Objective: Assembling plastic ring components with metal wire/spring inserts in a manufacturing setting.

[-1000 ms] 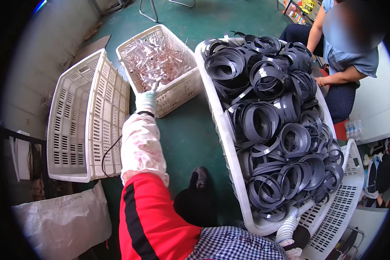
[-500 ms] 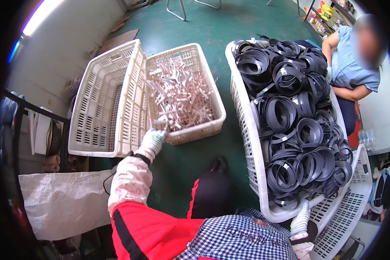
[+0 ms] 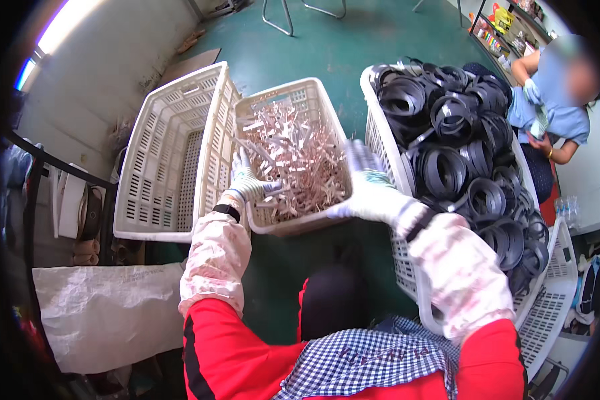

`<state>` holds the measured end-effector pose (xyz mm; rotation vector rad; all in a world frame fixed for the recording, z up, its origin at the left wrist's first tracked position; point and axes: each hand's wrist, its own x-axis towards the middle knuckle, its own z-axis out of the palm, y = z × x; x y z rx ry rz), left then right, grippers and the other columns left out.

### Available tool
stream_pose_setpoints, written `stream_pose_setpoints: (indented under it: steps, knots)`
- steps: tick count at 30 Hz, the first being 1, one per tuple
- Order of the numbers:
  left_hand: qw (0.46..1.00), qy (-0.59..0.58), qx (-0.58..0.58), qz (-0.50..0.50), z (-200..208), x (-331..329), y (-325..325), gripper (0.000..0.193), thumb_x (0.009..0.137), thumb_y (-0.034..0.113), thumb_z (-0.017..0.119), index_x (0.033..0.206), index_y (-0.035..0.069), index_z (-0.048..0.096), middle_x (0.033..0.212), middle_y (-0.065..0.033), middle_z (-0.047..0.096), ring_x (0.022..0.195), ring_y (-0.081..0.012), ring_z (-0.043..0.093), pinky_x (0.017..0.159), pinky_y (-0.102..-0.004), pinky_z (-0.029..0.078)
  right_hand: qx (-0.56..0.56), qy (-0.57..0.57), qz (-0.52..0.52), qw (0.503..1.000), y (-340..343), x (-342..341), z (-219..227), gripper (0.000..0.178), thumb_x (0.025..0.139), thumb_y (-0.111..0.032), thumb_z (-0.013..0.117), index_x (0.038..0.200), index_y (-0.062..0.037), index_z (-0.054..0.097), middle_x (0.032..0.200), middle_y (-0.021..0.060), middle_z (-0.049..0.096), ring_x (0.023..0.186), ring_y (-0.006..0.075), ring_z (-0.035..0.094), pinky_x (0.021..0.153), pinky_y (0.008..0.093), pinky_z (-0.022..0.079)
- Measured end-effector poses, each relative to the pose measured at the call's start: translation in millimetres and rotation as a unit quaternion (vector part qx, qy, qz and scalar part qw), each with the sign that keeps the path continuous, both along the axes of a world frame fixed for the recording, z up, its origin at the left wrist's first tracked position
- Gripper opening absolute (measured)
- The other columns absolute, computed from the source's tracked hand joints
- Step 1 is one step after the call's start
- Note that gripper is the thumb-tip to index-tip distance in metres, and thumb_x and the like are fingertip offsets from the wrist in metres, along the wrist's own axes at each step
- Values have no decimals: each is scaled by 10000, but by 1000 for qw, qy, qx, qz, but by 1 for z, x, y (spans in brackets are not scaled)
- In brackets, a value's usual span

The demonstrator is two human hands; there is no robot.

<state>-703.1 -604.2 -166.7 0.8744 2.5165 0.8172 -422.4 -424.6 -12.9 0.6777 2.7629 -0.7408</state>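
In a white plastic crate (image 3: 288, 225) before me lies a heap of small, thin whitish and pinkish pieces (image 3: 297, 157). My left hand (image 3: 249, 181), in a white glove, is at the crate's near left corner, its fingers spread, with the thumb pointing over the heap. Opposite it, my gloved right hand (image 3: 372, 190) reaches to the crate's right side, fingers apart and a little smeared by motion. Nothing shows in either palm. Whether the hands touch the crate's rim, I cannot tell.
Another white crate (image 3: 128, 193) stands tilted against the left side. On my right, a long white crate (image 3: 380, 137) is piled with coils of black strip (image 3: 443, 172). A gloved person (image 3: 547, 107) sits beyond it. A white sheet (image 3: 107, 313) hangs at lower left.
My right hand has come up from beside the black coils to the middle crate's right side. My left hand has shifted from the near rim to the left corner and spread its fingers.
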Motion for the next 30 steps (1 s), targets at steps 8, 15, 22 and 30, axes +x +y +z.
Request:
stream_pose_setpoints:
  steps: [8,15,22,30]
  knots:
    - [984,-153,-30,-87,-9,-63,40,1668,355,484,1009,1585,119,-55,1614,-290,-91,1505,-403,102,1196,-457,279,-132,-65,-59,987,63,-131,-120,1521,602,-618,875,1550,-164,-225,1642,229,-80,1530,362,-2,1241,447,78]
    - [986,-164,-7,-21,-20,-47,57,1056,520,124,943,1460,107,462,1600,-234,146,1438,-330,302,1162,-392,321,-263,-80,-133,952,74,-162,-141,1498,654,-427,915,1525,-207,-283,1600,260,224,1463,389,288,1203,417,260]
    - [895,-285,344,-7,10,8,27,700,511,-74,772,1150,98,544,1123,-38,597,1090,-176,568,959,-328,468,-290,158,-122,936,36,-139,-125,977,741,-102,782,1548,-128,231,1406,236,510,1285,343,521,1092,370,404]
    - [880,-249,401,-57,132,35,37,602,580,-69,738,1139,69,561,1035,-54,607,916,-147,594,771,-285,531,-388,354,-54,849,34,-114,-11,934,719,-133,835,1488,-73,307,1305,179,570,1212,268,558,1056,345,447]
